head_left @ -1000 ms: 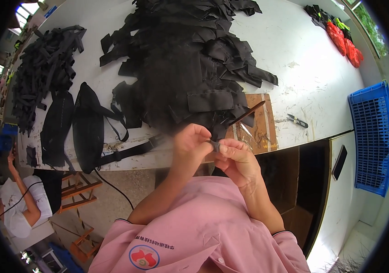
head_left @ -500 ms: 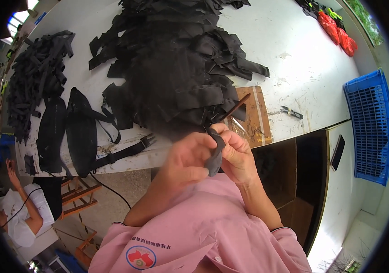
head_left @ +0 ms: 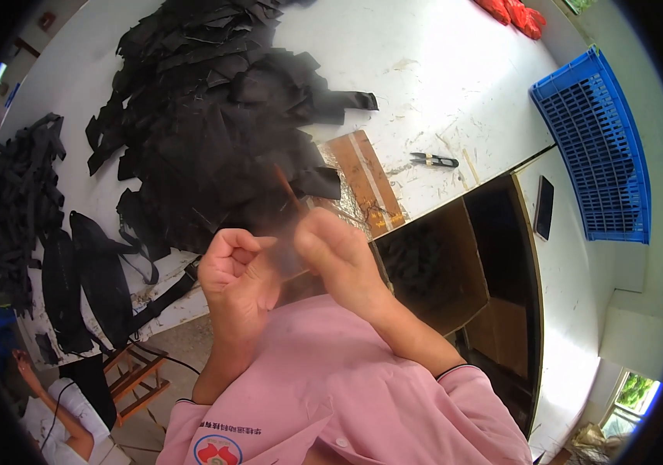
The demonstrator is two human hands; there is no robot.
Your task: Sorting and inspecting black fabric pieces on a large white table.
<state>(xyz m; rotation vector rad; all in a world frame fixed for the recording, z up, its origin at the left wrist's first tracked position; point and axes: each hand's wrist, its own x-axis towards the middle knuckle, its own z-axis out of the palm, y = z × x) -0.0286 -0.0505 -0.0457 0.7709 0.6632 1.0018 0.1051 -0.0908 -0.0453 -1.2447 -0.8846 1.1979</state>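
My left hand [head_left: 240,270] is closed in front of my chest, its fingers curled and thumb pressed toward the index finger; whatever it may pinch is blurred. Close beside it, my right hand [head_left: 335,246] is closed around a thin brown stick [head_left: 285,181], which points up and away from the fingers. A hazy smear fills the gap between both hands, so no cloth can be made out there. Just beyond them spreads a large heap of black fabric pieces [head_left: 215,139] on the white table [head_left: 393,70].
Thread snips [head_left: 435,160] lie right of a brown cardboard piece [head_left: 366,182]. A blue crate [head_left: 595,147] and a phone [head_left: 544,208] are farther right. Rolled black strips [head_left: 21,209] and black waist bags [head_left: 99,279] sit left. An open box [head_left: 440,271] stands below the table edge; another person [head_left: 64,415] is lower left.
The view has swung, so the table's things appear farther left. My hands have drawn apart slightly; the dark folded fabric strip that was between them no longer shows clearly.
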